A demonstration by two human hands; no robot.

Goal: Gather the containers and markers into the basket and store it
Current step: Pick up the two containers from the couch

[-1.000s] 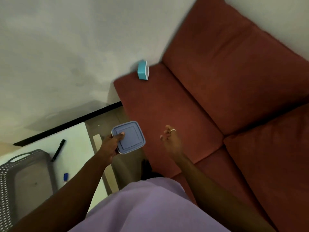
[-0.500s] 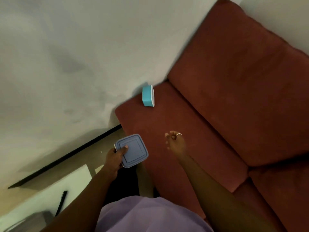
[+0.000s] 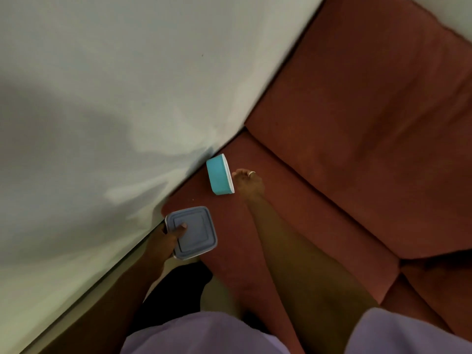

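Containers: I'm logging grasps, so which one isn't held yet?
The teal container, on its side on the sofa; the grey-blue one is in the left hand.

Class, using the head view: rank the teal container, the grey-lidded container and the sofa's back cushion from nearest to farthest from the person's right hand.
Measured from the right hand:
1. Teal container, on its side on the sofa seat, just left of the fingers.
2. Grey-lidded container, lower left, held in the left hand.
3. Back cushion, up and to the right.

Rust-red sofa [image 3: 319,200] against the wall

Only a teal container [image 3: 219,175] sits on its seat cushion, tipped on its side near the wall.
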